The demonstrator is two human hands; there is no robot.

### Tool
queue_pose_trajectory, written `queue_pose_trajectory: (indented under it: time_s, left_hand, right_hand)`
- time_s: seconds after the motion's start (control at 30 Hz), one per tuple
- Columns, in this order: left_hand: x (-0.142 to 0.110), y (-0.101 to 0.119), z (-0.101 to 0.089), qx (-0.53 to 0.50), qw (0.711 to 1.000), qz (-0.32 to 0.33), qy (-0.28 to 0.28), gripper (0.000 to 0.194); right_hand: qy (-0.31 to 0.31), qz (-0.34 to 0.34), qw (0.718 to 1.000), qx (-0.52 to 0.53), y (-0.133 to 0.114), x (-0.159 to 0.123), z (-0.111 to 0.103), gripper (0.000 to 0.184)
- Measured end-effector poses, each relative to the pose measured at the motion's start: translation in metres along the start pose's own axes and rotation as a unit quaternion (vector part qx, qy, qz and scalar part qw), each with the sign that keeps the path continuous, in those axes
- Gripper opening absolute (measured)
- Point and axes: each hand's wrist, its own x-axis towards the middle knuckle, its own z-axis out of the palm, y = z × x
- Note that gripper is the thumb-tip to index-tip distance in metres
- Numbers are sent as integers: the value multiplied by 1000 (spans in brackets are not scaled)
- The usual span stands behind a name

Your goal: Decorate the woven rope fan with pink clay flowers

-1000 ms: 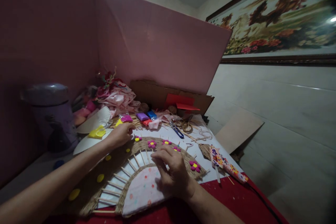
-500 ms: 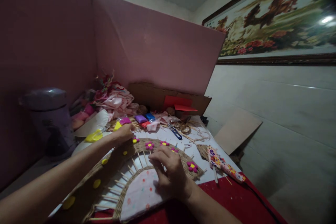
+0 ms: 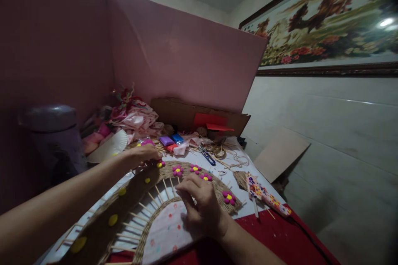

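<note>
A fan-shaped piece woven from twine [image 3: 183, 165] over thin sticks lies before me, with a spotted pale fabric panel [image 3: 166, 225] at its centre. Magenta clay flowers [image 3: 177, 170] with yellow centres decorate its right side, and plain yellow clay discs [image 3: 113, 220] run down its left. At the upper rim, my left hand [image 3: 146, 154] has its fingertips drawn together beside a partly formed flower [image 3: 161, 164]; whatever they pinch is hidden. My right hand [image 3: 200, 201] rests over the inner sticks and panel, fingers curled into a pinch. What lies between its fingertips cannot be made out.
Blue-handled scissors [image 3: 208, 157], clay packets [image 3: 167, 140] and coiled cord [image 3: 219, 150] lie beyond the fan. At right is a flower-patterned glue gun [image 3: 267, 198] with a dark cable. A lidded purple container [image 3: 54, 140] stands left, near piled pink fabric [image 3: 139, 118].
My left hand and forearm have shifted slightly, the fingers now touching closer to the upper-rim flower. The fan's left side has moved a little. My right hand stays nearly still.
</note>
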Motion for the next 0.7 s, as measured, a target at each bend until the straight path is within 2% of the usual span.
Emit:
queue_pose_trajectory:
  time_s: [0.1,0.27,0.43,0.57,0.7]
  left_hand:
    - [-5,3,-3,-21,999,-22,-27,16]
    - [-15,10,-3,-12,999,-13,-28,18]
    - [-20,12,-4,-41,998,-36,-16,23]
    - [-26,13,-3,-53,998,-10,-30,24]
    - [-26,10,-1,-65,998,16,5,25]
  right_hand:
    - [-2,0,1000,0,0,0,0,13]
    - [-9,2,1000,1,1,-1,0,13]
    - [-15,2,1000,9,1,-1,0,14]
    - [-15,0,1000,10,1,-1,-1,14]
    - [-11,-4,1000,5,1,-1,0,14]
